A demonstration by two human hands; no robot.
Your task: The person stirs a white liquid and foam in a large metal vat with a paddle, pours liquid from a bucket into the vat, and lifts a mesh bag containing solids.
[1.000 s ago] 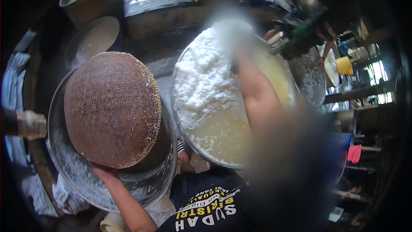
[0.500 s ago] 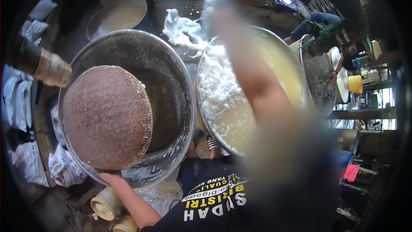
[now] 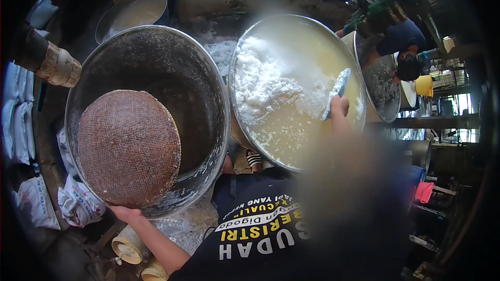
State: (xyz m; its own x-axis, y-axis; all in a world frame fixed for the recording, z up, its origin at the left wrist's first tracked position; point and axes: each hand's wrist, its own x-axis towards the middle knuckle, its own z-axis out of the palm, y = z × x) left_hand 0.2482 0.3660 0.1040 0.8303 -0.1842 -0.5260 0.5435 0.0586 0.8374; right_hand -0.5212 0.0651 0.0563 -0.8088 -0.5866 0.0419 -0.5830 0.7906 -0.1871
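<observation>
A round, brown woven basket (image 3: 129, 148) tilts inside the large metal vat on the left, its woven underside facing up. My left hand (image 3: 124, 213) grips its near edge, with the fingers partly hidden. Over the right vat (image 3: 359, 86), my right hand (image 3: 339, 106) is closed on a pale blue, plate-like scoop (image 3: 338, 91) with white bits on its face. Yellowish liquid (image 3: 312, 36) fills that vat, and white, foamy curds (image 3: 265, 83) float along its left side.
The left vat (image 3: 221, 140) stands close beside the right one. A thick pipe (image 3: 60, 67) juts in at far left, near white sacks (image 3: 78, 203). Buckets (image 3: 127, 244) stand at lower left. At far right, a person (image 3: 403, 47) bends over another vat near a yellow pail (image 3: 424, 86).
My right arm has swung down from beyond the vat's far rim to the liquid. White foam that splashed between the vats has fallen. My left hand still holds the basket.
</observation>
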